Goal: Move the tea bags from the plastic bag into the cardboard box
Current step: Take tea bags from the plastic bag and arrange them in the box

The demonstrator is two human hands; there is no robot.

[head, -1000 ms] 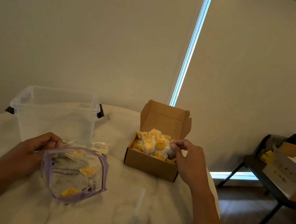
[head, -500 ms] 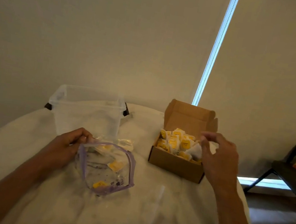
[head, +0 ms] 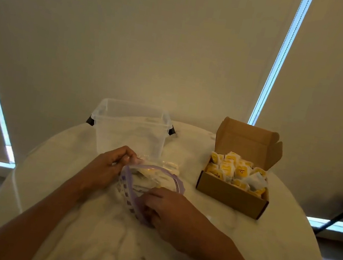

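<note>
Dim room with pale roller blinds filling the whole background, thin strips of daylight leaking in at the upper right and far left of the frame. In the lower half there's a round white marble-look table taking up most of the view.

Centre of the frame, the clear plastic zip bag with the purple seal strip lies on the table with its mouth pulled open toward the camera. The left hand is pinching the bag's upper-left rim, fingers curled tight around the plastic near the top edge. The right hand sits at the lower right of the bag mouth, fingertips tucked inside the opening and curled over; can't tell whether it actually has a tea bag between them, the fingers hide that bit. A few pale packets with yellow show through the plastic further up.

Right side of the frame, well apart from the bag, is the small brown cardboard box with its lid flap standing up. It's piled with yellow-and-white wrapped tea bags, heaped up to the rim.

Behind the bag, just above the left hand, stands an empty clear plastic tub with black side handles.
</note>
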